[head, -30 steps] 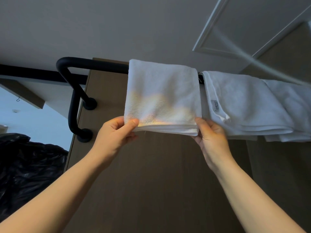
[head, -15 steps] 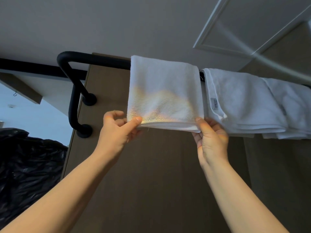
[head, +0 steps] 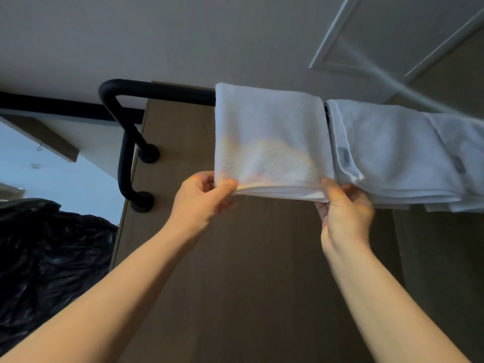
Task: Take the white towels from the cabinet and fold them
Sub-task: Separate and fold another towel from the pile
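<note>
A folded white towel (head: 269,137) hangs over a black rail (head: 162,91) high on a brown cabinet panel (head: 248,258). My left hand (head: 203,199) pinches the towel's lower left corner between thumb and fingers. My right hand (head: 345,208) pinches its lower right corner the same way. A patch of warm light lies on the towel's lower half. To the right, a second folded white towel (head: 392,150) with a small label hangs on the same rail, and a third towel (head: 463,142) overlaps it at the frame's right edge.
The black rail bends down at its left end onto two round mounts (head: 142,201). A black plastic bag (head: 49,258) bulges at lower left. Above are the pale ceiling and a white framed panel (head: 379,35).
Both hands have stayed on the towel's lower corners, lifting its bottom edge slightly. The view has tilted a little; the towel remains on the rail.
</note>
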{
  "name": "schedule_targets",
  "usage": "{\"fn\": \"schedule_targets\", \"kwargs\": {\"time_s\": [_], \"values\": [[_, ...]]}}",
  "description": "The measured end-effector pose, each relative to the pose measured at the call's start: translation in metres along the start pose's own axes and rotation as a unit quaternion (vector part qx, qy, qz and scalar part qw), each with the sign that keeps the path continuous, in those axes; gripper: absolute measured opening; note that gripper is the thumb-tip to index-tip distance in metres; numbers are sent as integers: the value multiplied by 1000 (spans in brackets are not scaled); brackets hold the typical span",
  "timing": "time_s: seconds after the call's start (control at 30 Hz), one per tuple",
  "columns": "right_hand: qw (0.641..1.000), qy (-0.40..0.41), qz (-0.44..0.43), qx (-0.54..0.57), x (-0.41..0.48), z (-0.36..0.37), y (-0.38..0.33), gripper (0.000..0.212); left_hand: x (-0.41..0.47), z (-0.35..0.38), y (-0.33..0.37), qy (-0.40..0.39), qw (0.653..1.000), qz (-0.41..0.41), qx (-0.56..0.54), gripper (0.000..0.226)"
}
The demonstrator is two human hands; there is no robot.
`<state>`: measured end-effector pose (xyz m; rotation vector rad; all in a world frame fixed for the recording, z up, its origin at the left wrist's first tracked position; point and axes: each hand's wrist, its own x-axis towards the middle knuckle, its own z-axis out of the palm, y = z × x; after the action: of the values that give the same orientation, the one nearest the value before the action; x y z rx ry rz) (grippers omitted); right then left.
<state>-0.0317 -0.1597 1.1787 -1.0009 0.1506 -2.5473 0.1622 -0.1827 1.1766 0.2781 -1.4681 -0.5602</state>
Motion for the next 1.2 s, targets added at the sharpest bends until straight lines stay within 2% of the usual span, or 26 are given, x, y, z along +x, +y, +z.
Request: {"fn": "schedule_targets", "kwargs": {"time_s": [0.13, 0.27, 0.33, 0.4, 0.43, 0.47, 0.53, 0.57, 0.6, 0.67, 0.77, 0.83, 1.03, 1.2], "values": [[999, 43, -13, 16, 6, 3, -4, 38, 4, 10, -4, 3, 1000, -11, 15, 26], [1000, 1, 27, 11, 1, -6, 0, 27, 1, 6, -5, 12, 1000, -9, 21, 26], [998, -39, 33, -28, -5, -17, 2, 16, 0, 2, -2, 17, 999, -1, 40, 26], [988, -71, 12, -136, -12, -37, 6, 6, -1, -1, -2, 16, 998, 2, 68, 25], [969, -85, -16, -233, -15, -49, 8, 7, -2, -3, -2, 16, 996, 2, 86, 25], [930, -104, -48, -348, -18, -61, 9, 8, -3, -5, -3, 17, 994, 2, 105, 25], [822, -166, -81, -539, -24, -77, 6, 9, -7, -10, -5, 16, 989, 7, 144, 24], [772, -198, -82, -598, -26, -81, 3, 10, -9, -14, -7, 8, 986, 12, 168, 24], [734, -224, -81, -636, -28, -83, -1, 10, -12, -17, -9, -3, 981, 15, 192, 24], [682, -253, -75, -682, -32, -83, -8, 9, -19, -24, -14, -35, 968, 12, 247, 24], [615, -288, -45, -733, -40, -82, -13, 10, -33, -34, -23, -104, 919, 25, 380, 19], [582, -305, -11, -754, -50, -84, -14, 13, -44, -39, -29, -153, 894, 29, 421, 17], [536, -344, 46, -769, -89, -109, -8, 10, -89, -43, -55, -285, 832, -27, 476, 23], [489, -403, 81, -769, -129, -138, 2, 9, -149, -41, -80, -354, 783, -89, 504, 21]]}}
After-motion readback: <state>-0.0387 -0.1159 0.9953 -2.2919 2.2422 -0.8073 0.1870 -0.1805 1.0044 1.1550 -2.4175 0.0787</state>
